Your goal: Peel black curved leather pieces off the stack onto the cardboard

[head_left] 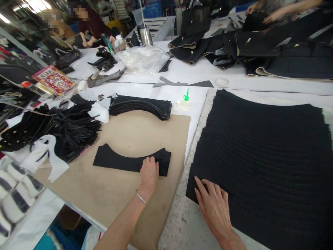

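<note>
A black fabric piece (122,162) with a curved upper edge lies flat on the tan board. My left hand (149,172) is at its right part, fingers bent and pressed together on the cloth. To the right, many black fabric pieces overlap in curved rows, forming a wide spread (260,149). My right hand (214,203) rests on the lower left corner of this spread, its fingers somewhat apart and nothing visibly held. Above the single piece, a stack of similar curved black pieces (140,106) sits at the board's far edge.
The tan board (166,133) borders a pale, stained board (179,222). A green-tipped bottle (186,97) stands behind them. Black strips (75,128) are heaped left, a plastic bag (143,59) lies farther back, and black bag parts (260,48) fill the back right. Other people work across the table.
</note>
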Action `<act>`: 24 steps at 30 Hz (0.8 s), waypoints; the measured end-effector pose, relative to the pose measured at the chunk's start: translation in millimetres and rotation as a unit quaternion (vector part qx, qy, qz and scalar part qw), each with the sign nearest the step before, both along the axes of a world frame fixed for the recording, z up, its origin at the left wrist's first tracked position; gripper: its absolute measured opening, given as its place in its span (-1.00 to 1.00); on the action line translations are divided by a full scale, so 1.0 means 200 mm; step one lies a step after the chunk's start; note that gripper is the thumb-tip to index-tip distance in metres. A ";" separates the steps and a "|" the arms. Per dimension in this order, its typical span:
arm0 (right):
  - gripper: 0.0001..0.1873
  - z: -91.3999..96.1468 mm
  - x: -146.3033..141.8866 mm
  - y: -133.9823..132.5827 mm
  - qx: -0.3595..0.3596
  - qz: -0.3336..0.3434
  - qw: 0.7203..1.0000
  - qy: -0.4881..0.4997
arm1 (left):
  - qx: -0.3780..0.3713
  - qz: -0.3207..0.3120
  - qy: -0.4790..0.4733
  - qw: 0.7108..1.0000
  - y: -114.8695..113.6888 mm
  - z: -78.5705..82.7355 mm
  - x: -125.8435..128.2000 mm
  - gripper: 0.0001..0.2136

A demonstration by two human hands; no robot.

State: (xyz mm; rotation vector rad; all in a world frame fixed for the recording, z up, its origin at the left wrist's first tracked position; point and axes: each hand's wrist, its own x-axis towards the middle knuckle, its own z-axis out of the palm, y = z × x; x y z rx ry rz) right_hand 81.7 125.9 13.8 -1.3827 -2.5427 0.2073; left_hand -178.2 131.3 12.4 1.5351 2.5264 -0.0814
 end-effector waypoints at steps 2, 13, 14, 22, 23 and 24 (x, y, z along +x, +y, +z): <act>-0.64 0.01 -0.05 0.01 -0.006 0.021 0.999 0.044 | -0.001 0.001 -0.008 1.000 0.01 0.01 -0.01 -0.81; -0.64 0.03 -0.59 0.18 -0.171 0.129 0.971 0.110 | 0.027 0.107 -0.119 0.987 0.04 0.02 -0.12 -0.85; -0.63 0.01 -0.61 0.19 -0.171 0.126 0.971 0.106 | 0.030 0.120 -0.132 0.983 0.04 0.02 -0.13 -0.85; -0.61 -0.08 -0.66 0.14 -0.099 0.097 0.990 0.011 | 0.077 0.193 -0.181 0.961 0.05 0.01 -0.26 -0.88; -0.61 -0.08 -0.67 0.13 -0.090 0.094 0.991 0.010 | 0.087 0.206 -0.178 0.958 0.05 0.01 -0.30 -0.89; -0.60 -0.08 -0.67 0.13 -0.083 0.089 0.992 0.012 | 0.101 0.223 -0.171 0.955 0.04 0.03 -0.36 -0.90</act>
